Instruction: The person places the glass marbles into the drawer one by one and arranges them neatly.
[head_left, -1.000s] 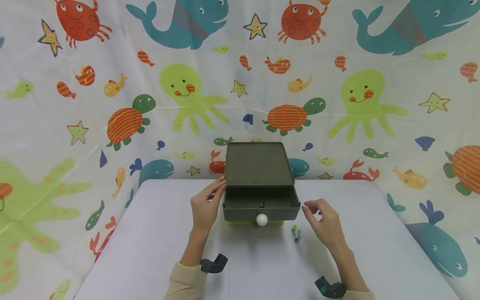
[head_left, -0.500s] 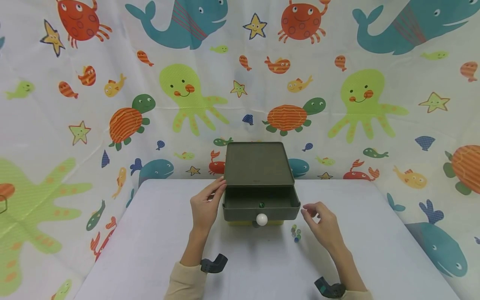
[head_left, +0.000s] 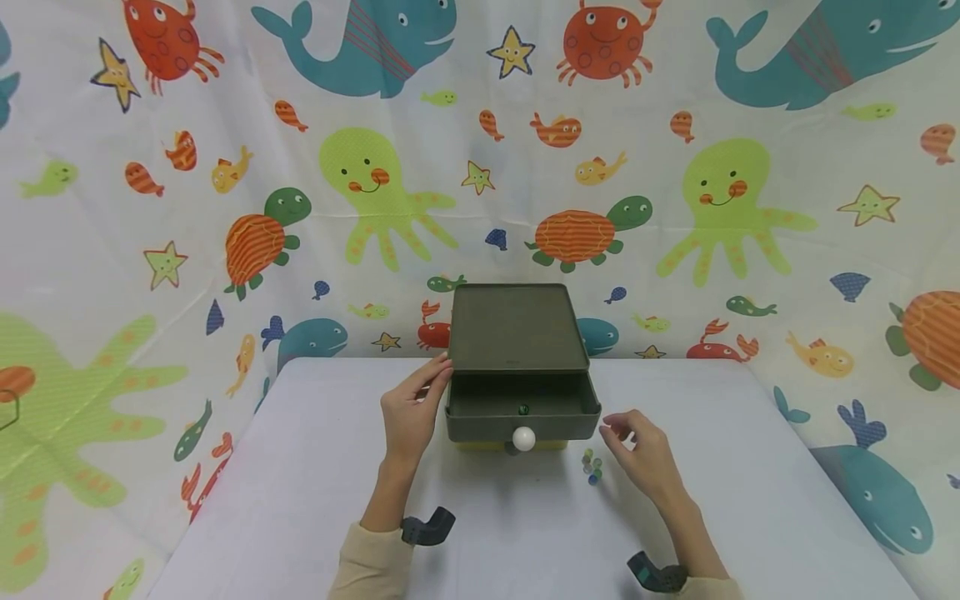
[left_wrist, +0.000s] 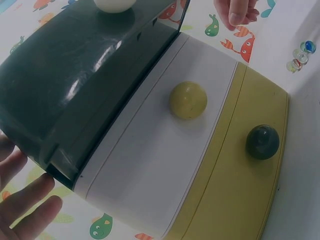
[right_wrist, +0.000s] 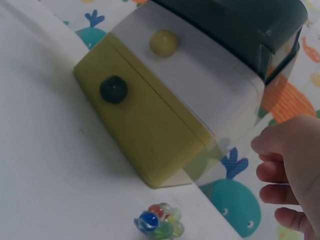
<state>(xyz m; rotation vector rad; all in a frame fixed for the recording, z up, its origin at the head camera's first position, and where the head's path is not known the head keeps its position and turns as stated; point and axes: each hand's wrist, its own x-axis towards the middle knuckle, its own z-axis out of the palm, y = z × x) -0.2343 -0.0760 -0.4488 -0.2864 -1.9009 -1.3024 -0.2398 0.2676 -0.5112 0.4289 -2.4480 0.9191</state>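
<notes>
- A dark green top drawer (head_left: 522, 398) with a white round knob (head_left: 523, 438) is seen on the small drawer chest.
- A white middle drawer (left_wrist: 165, 150) is fitted with a yellow knob (left_wrist: 188, 99).
- A yellow bottom drawer (right_wrist: 145, 125) is fitted with a dark green knob (right_wrist: 113, 89).
- Blue, green, red and clear colours are shown by the cluster of glass marbles (right_wrist: 158, 220).
- Teal whales, red crabs, lime octopuses and orange-shelled turtles are printed on the white backdrop cloth (head_left: 150, 167).

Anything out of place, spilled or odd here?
Nothing damaged. The top drawer stands pulled out with one marble inside, and a small cluster of marbles sits loose on the table.
</notes>
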